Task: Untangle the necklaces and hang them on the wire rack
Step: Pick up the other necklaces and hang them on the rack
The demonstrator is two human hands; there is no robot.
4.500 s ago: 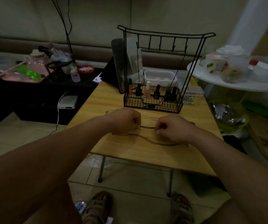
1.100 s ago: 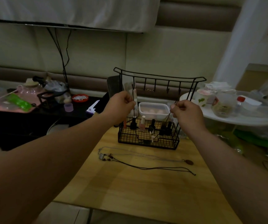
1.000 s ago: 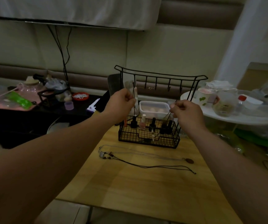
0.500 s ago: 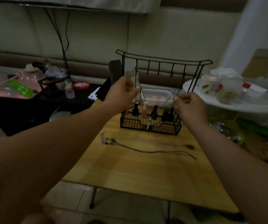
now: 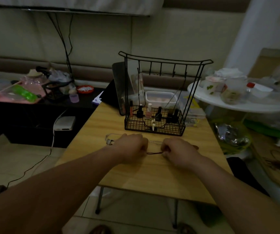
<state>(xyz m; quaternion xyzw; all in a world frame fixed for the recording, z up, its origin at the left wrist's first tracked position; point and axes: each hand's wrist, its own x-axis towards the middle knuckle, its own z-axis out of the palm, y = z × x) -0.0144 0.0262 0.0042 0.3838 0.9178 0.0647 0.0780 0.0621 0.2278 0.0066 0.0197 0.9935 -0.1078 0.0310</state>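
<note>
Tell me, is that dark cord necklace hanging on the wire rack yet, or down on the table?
Down on the table: both hands pinch the dark cord necklace low over the wooden table, before the wire rack.

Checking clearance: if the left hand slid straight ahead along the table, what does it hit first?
Likely the wire rack: its basket front sits just beyond the left hand. A thin silver chain lies between, touching or nearly so; depth is unclear.

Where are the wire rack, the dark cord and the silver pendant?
wire rack (image 5: 165, 60), head view, top bar.
dark cord (image 5: 154, 153), head view, taut stretch between both hands.
silver pendant (image 5: 109, 142), head view, square face.
</note>
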